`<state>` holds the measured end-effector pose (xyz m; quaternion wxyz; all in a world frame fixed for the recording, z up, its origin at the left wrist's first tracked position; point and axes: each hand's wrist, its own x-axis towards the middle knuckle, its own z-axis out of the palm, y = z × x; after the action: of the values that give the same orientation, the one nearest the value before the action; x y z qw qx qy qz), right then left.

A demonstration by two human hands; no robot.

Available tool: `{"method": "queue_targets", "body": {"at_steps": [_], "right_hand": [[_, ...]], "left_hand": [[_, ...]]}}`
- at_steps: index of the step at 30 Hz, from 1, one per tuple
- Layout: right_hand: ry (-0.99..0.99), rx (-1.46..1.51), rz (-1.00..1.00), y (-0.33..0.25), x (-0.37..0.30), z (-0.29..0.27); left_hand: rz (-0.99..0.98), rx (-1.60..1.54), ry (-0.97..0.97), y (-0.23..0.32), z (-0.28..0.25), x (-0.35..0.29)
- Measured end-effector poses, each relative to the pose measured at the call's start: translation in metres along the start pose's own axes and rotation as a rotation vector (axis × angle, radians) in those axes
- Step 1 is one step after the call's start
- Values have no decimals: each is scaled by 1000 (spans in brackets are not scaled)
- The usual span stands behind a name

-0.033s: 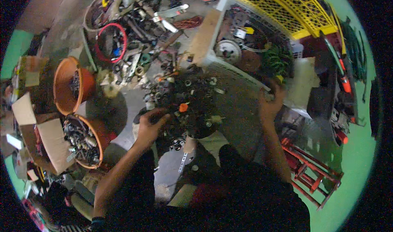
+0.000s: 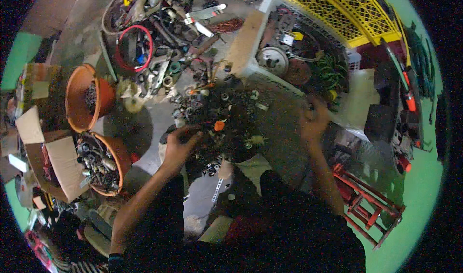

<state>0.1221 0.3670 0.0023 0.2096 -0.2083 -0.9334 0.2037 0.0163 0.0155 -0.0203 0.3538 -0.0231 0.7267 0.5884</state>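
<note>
A heap of small dark metal and plastic parts [image 2: 226,109] lies on the floor in front of me, with an orange piece [image 2: 219,125] among them. My left hand [image 2: 179,145] is at the heap's left edge. Its fingers and thumb curl toward each other around something dark that I cannot make out. Off to the right, my right hand [image 2: 314,121] is raised near the near end of a pale crate [image 2: 277,81]. Motion blurs its bent fingers, so whether they hold anything is unclear. Inside the crate are a round metal wheel [image 2: 273,61] and a green coil [image 2: 332,70].
Two orange buckets [image 2: 107,99] [image 2: 126,162] with metal bits and an open cardboard box [image 2: 65,169] stand left. Scrap and a red ring [image 2: 150,48] lie at the far left. A yellow crate [image 2: 337,12] stands far right, a red metal frame [image 2: 369,210] near right.
My right hand has shifted slightly left, away from the crate's edge. The left hand stays by the heap. The whole view has moved a little.
</note>
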Motion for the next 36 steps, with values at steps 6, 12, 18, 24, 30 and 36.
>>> {"method": "queue_targets", "body": {"at_steps": [6,12,18,24,30,36], "right_hand": [[-797,224,-93,-82,-7,123],[-806,199,-8,-45,-33,142],[-629,-20,163,-15,-51,119],[-300,428,168,-49,-9,104],[-638,244,-219,-70,-2,142],[-815,21,-257,-76,-27,154]], "left_hand": [[90,268,53,-10,-30,18],[247,498,-84,-34,-33,35],[405,869,-25,-49,-30,44],[615,1378,-39,-27,-23,50],[699,1377,-62,-51,-31,48],[672,1125,-93,-27,-33,39]]}}
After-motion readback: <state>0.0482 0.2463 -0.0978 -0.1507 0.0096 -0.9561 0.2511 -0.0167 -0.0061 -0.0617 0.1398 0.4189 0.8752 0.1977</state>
